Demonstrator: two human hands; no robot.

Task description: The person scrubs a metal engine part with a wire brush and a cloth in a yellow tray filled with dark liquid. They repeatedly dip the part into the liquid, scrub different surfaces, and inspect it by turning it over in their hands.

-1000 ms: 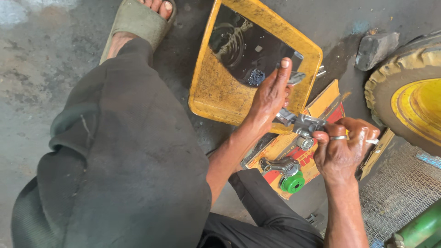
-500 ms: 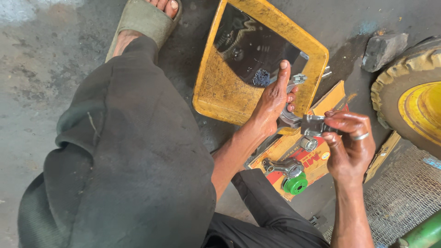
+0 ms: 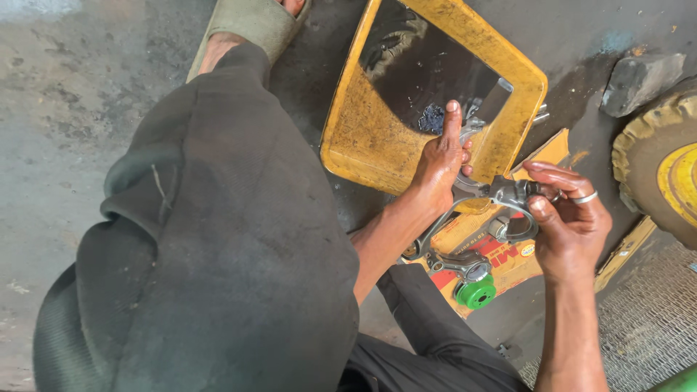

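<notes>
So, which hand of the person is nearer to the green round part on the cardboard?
Right. The right hand holds a metal part just above and right of the green round part. The left hand is higher, at the yellow tray.

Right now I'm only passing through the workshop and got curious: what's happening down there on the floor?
A person crouches over a yellow tray of dark liquid. Both hands hold a grey metal part just past the tray's near edge: the left hand grips one end, forefinger stretched out, and the right hand, wearing a ring, pinches the other. Beneath them, more metal parts and a green round piece lie on a flattened cardboard sheet. A yellow-hubbed tyre stands at right.
</notes>
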